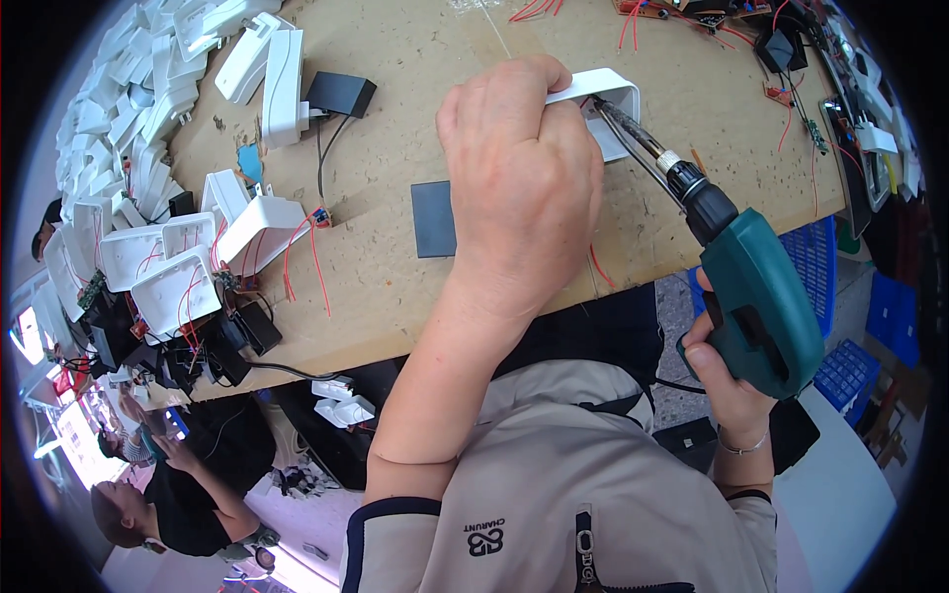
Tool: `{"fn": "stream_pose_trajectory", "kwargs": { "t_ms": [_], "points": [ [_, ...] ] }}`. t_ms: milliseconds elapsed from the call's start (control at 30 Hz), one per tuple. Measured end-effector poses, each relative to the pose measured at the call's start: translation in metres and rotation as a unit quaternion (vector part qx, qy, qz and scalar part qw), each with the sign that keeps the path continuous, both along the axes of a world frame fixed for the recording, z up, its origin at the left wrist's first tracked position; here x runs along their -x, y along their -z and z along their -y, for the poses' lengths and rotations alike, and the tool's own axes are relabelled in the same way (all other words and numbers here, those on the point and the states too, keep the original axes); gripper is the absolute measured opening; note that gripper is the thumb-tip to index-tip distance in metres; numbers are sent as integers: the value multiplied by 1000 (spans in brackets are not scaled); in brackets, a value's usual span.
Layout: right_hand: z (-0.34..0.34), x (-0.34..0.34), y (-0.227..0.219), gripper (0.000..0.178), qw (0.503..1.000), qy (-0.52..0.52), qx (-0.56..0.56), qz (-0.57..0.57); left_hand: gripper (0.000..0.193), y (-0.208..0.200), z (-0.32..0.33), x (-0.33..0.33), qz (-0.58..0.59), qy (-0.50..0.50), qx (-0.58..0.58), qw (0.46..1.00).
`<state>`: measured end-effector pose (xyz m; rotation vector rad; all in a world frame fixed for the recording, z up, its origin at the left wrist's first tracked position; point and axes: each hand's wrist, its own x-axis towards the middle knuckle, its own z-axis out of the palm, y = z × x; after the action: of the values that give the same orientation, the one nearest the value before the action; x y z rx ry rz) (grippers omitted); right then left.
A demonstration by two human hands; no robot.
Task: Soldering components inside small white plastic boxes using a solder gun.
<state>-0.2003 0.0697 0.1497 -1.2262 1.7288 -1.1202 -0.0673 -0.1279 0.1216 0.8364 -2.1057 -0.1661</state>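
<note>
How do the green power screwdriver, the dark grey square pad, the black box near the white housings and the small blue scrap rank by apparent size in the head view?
1. Green power screwdriver, though it sits nearer the camera.
2. Dark grey square pad.
3. Black box.
4. Small blue scrap.

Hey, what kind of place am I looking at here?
Likely a small electronics assembly workshop. A heap of white plastic housings covers the wooden workbench, some open with red wires, and the right hand aims a green electric screwdriver into one.
</note>
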Motion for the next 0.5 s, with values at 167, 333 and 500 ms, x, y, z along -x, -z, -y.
{"fn": "stream_pose_trajectory", "kwargs": {
  "t_ms": [167,333,500],
  "points": [
    [0,-2,-1,60,999,15,0,33,4,3,-1,1,-11,14,-15,1000],
    [-3,-4,-2,60,996,44,-27,72,7,4,-1,1,-23,31,-34,999],
    [-5,-7,-3,60,997,42,-1,63,7,4,-1,0,-21,31,-29,999]
  ]
}}
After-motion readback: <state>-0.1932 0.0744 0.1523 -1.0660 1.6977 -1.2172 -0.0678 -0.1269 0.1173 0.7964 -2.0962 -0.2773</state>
